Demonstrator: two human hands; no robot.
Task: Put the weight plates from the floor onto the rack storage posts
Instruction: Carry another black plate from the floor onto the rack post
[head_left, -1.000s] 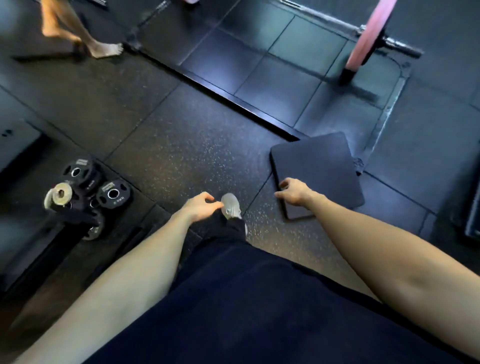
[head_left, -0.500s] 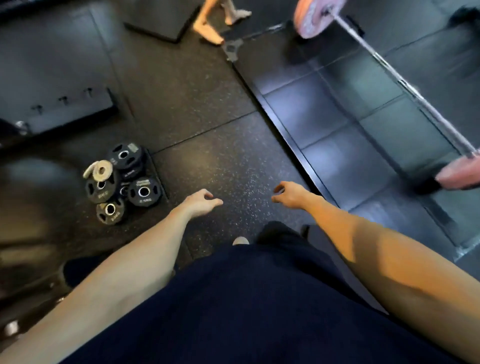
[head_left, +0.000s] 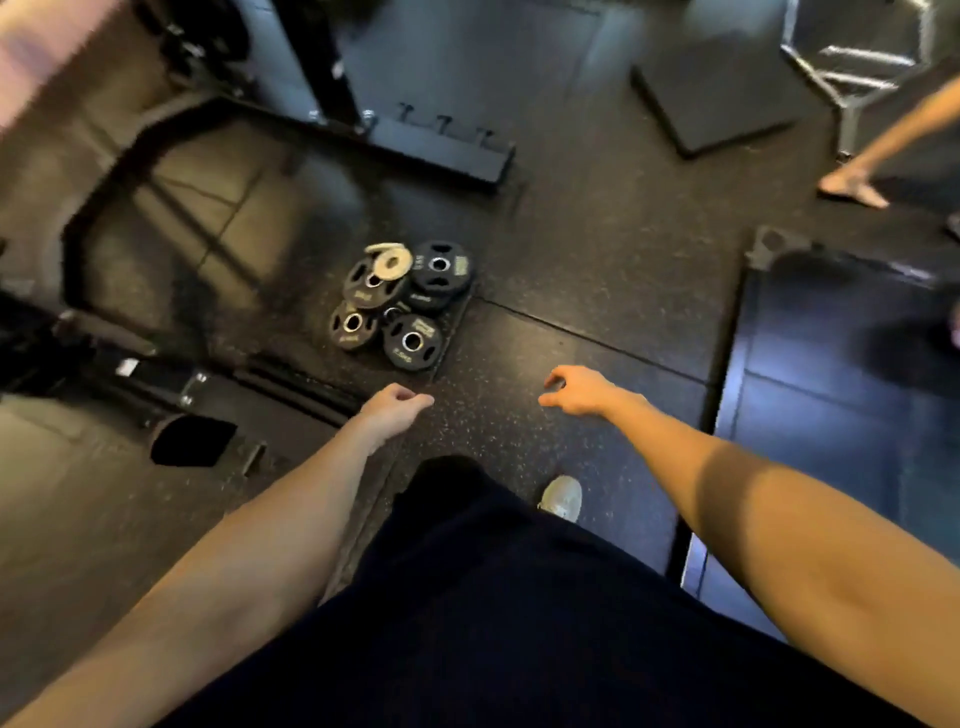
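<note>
The fingers of the left hand (head_left: 392, 410) curl loosely with nothing in them; the fingers of the right hand (head_left: 576, 389) are likewise loosely bent and hold nothing. Both hands hang in the air above the speckled rubber floor (head_left: 571, 291), apart from each other and short of the weight plates (head_left: 400, 304).

The plates lie in a small heap on the floor just ahead of the left hand: several small black discs overlapping one another, with a pale, smaller disc (head_left: 393, 261) resting on top at the far side. None has been lifted yet. Beyond the heap stands the dark frame of the rack (head_left: 322, 62), its base (head_left: 441, 150) carrying short pegs; whether these are the storage posts cannot be told.

A pale shoe (head_left: 563, 496) shows below the right hand. At the far right, another person's bare foot (head_left: 852, 189) rests on the floor.

The risk, judging from the untidy overlap: pulling a lower plate first could tip the pale disc off or let neighbours slide onto fingers or toes. A one-handed pinch on a smooth rim might also slip.
</note>
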